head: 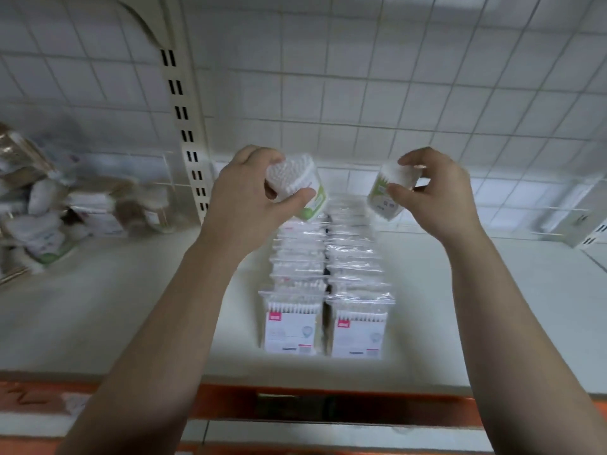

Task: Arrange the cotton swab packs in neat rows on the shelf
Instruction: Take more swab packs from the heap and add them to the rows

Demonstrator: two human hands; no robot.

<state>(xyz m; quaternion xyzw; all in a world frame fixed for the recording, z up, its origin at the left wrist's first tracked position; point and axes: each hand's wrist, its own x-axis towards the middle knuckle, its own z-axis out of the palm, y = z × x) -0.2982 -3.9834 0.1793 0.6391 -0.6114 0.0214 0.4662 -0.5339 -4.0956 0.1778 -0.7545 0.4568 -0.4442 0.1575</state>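
Where the left hand (249, 185) curls its fingers and thumb round it, one green-labelled pack (295, 182) of cotton swabs is held in the air, swab tips facing the camera. Second pack (391, 192), same kind: pinched between thumb and fingers of the right hand (437, 192), level with the first and well apart from it. Below and between the two grips: two rows of packs (325, 280), pink-labelled, upright, side by side and touching, running toward the back of the white shelf (131, 307). Far left of the left grip: heap of loose packs (49, 218), unsorted, blurred. Just left of that grip, behind it: slotted upright (187, 136). Behind both grips: wire grid panel (361, 93). Beneath the forearms: orange edge strip (230, 399).
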